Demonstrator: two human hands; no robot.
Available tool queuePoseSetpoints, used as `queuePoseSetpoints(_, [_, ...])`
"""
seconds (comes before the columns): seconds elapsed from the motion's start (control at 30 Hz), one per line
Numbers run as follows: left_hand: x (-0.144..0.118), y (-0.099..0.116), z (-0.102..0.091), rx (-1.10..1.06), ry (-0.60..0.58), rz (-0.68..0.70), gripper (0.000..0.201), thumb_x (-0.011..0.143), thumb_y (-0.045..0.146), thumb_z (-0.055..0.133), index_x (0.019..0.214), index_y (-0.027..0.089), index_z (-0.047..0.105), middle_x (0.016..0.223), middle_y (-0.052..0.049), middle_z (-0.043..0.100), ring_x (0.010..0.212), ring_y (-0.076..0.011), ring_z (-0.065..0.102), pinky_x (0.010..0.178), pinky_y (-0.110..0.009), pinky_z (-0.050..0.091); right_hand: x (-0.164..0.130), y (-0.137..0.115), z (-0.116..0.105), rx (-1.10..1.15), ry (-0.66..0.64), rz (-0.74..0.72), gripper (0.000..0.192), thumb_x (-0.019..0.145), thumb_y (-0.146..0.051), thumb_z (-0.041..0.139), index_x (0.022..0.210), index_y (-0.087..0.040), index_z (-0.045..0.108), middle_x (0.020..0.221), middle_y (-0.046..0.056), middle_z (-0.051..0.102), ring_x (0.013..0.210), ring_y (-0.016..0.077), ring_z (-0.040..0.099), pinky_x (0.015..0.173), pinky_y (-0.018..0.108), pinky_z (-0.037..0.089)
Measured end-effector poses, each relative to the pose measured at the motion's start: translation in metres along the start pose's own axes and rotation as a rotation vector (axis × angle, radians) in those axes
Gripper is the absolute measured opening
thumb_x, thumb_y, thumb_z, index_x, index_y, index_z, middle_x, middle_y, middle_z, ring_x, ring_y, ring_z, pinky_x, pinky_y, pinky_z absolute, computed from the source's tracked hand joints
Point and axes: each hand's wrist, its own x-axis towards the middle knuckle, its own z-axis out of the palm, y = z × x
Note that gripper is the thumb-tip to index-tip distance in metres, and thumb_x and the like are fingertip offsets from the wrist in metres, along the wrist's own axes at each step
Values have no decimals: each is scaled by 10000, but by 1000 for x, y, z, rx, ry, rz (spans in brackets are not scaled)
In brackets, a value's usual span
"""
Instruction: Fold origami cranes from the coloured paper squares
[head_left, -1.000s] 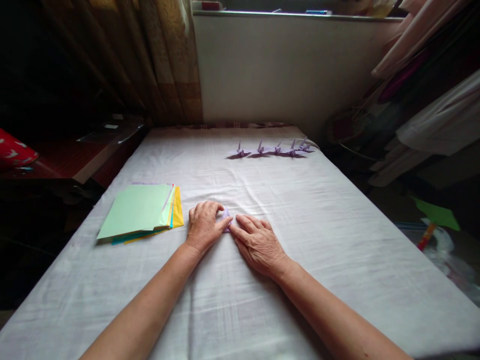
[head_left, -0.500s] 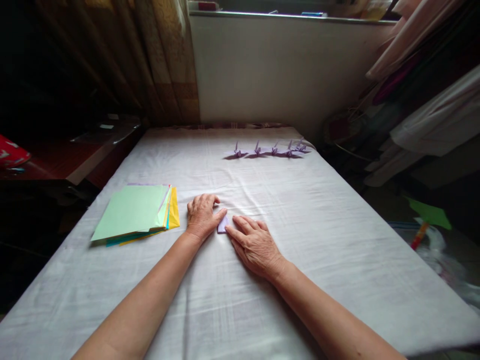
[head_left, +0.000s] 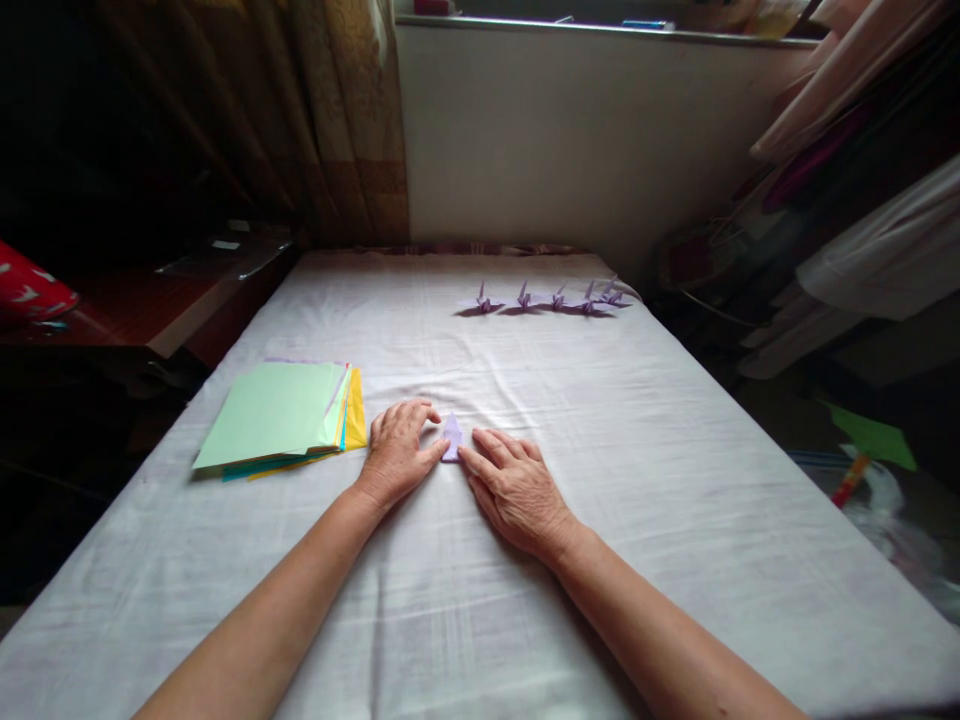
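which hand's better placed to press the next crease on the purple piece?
Probably the right hand: its index fingertip already lies along the lower right edge of the folded purple paper, free to slide. The left hand pins the paper's left side with thumb and forefinger, so it looks better suited to holding.

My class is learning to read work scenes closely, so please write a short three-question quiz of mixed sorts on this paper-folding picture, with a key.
1. True or false: the stack of coloured paper lies on the same side as the left hand.
2. What lies between the fingertips of the left hand and the right hand?
A. a pair of scissors
B. a small folded purple paper
C. a green sheet
3. Fill in: the row of purple paper cranes stands at the ___ end of the white cloth.

Key:
1. True.
2. B, the folded purple paper lies flat on the cloth, with both index fingertips at its edges.
3. Far.
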Motion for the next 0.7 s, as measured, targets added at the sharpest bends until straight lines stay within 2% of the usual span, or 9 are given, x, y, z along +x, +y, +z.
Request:
queuePoseSetpoints(0.17, [1, 1, 2, -20, 6, -6, 187, 800, 291, 659, 968, 265, 581, 1250, -34, 622, 1221, -256, 504, 1043, -443, 340, -2, 1, 3, -3, 29, -39, 343, 971, -312, 492, 1291, -334, 613, 1476, 119, 457, 1334, 287, 422, 1033, 444, 317])
queuePoseSetpoints(0.27, [0, -2, 2, -18, -5, -6, 198, 801, 300, 653, 982, 263, 581, 1272, -40, 611, 1238, -258, 493, 1061, -451, 330, 0, 1, 4, 1, -1, -31, 317, 980, -345, 477, 1248, -350, 646, 1456, 121, 481, 1340, 293, 421, 1035, 457, 320])
queuePoseSetpoints(0.47, [-3, -6, -1, -28, -73, 28, 290, 790, 328, 648, 1064, 260, 583, 1352, -68, 556, 1278, -276, 467, 1086, -466, 330, 1, 3, 3, 16, -39, -31, 341, 976, -338, 487, 1291, -378, 612, 1425, 108, 518, 1340, 292, 423, 1032, 456, 334])
queuePoseSetpoints(0.7, [-5, -6, 0, -42, -85, 28, 297, 795, 332, 655, 1070, 262, 568, 1357, -73, 548, 1301, -276, 449, 1105, -477, 311, -3, 0, 3, 15, 50, -1, 307, 966, -306, 508, 1229, -321, 666, 1410, 117, 532, 1334, 288, 427, 1065, 463, 296])
